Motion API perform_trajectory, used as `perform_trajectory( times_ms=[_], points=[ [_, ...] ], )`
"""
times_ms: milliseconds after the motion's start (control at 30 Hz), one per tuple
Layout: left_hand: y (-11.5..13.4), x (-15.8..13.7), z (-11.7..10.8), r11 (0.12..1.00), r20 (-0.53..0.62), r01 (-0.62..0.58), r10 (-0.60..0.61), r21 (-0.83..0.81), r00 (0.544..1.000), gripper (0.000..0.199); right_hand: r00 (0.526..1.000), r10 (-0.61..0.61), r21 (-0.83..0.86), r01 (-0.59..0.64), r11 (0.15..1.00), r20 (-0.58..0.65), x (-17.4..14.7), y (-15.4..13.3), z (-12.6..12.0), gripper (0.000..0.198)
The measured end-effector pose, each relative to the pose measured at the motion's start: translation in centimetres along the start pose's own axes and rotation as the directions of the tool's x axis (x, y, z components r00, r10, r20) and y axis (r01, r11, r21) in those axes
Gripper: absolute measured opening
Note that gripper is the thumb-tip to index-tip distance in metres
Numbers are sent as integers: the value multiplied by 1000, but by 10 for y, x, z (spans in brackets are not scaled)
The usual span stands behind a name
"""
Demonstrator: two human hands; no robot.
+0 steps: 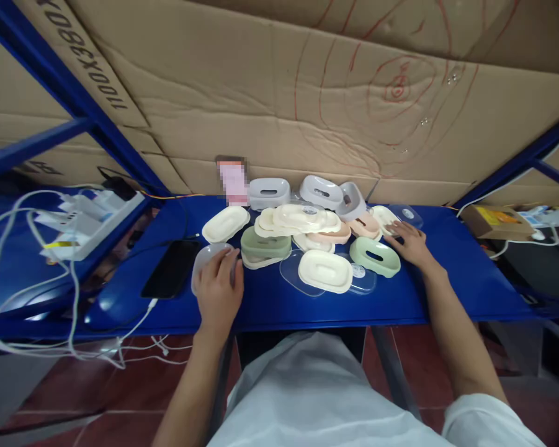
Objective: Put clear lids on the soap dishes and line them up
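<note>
My left hand (219, 282) is closed over a light grey soap dish base (199, 264) at the left of the pile, its fingers covering most of it. At the right, my right hand (408, 243) has its fingers apart, their tips touching a cream oval tray (382, 217). A green slotted base (376, 257) lies just left of that hand. Between the hands are a cream tray (326, 271), clear lids (298, 273), another green base (265, 243), and a stack of cream trays (298, 217) with a peach base (337, 234) under it.
Grey bases (270, 194) stand along the cardboard wall (260, 112), beside a phone with a lit screen (233, 180). A black phone (171, 269) lies left on the blue table (270, 310). White cables and a power strip (88, 223) are at far left; a small cardboard box (493, 223) is at right.
</note>
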State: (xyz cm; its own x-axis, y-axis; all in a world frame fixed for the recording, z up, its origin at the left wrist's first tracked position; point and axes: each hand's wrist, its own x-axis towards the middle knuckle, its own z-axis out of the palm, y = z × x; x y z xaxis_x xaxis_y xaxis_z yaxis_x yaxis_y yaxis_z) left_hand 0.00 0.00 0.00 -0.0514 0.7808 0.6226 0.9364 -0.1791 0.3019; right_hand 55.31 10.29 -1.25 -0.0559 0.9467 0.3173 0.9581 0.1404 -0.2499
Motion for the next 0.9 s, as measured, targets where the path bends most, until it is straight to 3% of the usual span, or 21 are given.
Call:
perform_trajectory(
  times_ms=[133,300,400,533,600,733,800,900],
  points=[
    [26,-17,-2,975,9,-202,203,-88,979,26,1000,-8,28,9,1000,-28,-8,-3,11,49],
    [47,-30,1,912,110,-380,398,-157,911,35,998,-7,39,9,999,-58,-7,-9,0,42],
    [47,-30,0,899,201,-395,430,-190,880,43,986,-26,56,36,998,-163,-16,-30,-17,43],
    [44,-31,1,890,279,-395,449,-228,849,41,943,-131,122,175,977,-307,-56,-92,-32,37],
    [44,-32,1,892,307,-380,444,-245,842,34,927,-241,121,285,951,-287,-82,-132,-30,32],
    [47,-32,-1,897,305,-365,430,-249,850,16,863,-493,80,502,861,-105,-119,-196,-11,38],
    [46,-33,-5,896,287,-352,425,-273,859,10,843,-525,99,536,839,-116,-127,-210,-3,35],
    [41,-36,-13,875,275,-287,408,-390,870,5,855,-467,173,507,844,-226,-131,-212,-1,33]
  ],
)
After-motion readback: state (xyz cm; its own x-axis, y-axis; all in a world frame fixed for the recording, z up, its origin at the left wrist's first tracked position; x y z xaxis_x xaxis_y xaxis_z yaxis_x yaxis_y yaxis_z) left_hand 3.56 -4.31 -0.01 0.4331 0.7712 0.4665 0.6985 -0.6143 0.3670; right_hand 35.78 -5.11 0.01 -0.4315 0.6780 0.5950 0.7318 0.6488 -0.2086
